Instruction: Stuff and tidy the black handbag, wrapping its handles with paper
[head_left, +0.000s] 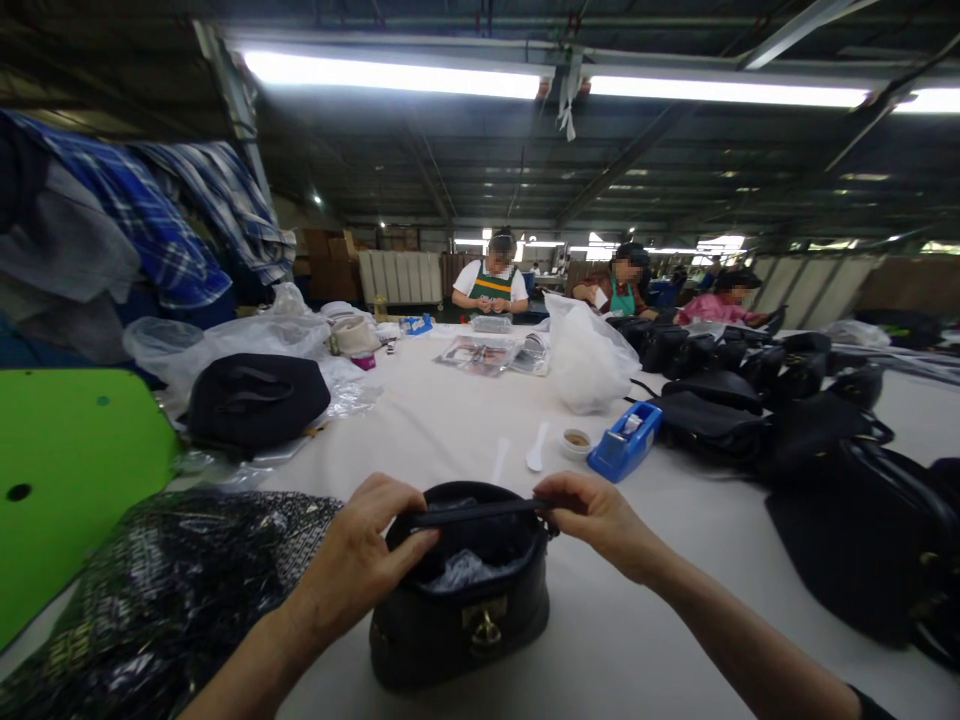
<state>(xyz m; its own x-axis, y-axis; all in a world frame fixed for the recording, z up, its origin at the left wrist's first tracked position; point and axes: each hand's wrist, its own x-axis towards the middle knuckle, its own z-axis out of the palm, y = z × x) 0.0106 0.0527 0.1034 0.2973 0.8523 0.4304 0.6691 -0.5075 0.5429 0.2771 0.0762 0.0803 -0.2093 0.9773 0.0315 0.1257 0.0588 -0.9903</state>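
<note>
A small black handbag point(459, 620) with a gold clasp stands upright on the white table point(465, 420) right in front of me. Its top is open and clear crumpled plastic stuffing point(465, 572) shows inside. My left hand point(360, 555) grips the bag's left rim, thumb tucked inside the opening. My right hand point(592, 515) pinches the right end of the bag's dark top edge or strap point(480, 512), which stretches across the opening between both hands.
A blue tape dispenser point(626, 440), a small cup point(576, 442) and a white spoon point(537, 450) lie beyond the bag. Several black bags point(810, 430) crowd the right. A black bag point(255, 400) on plastic and a wrapped bundle point(165, 590) sit left. Three people work at the far end.
</note>
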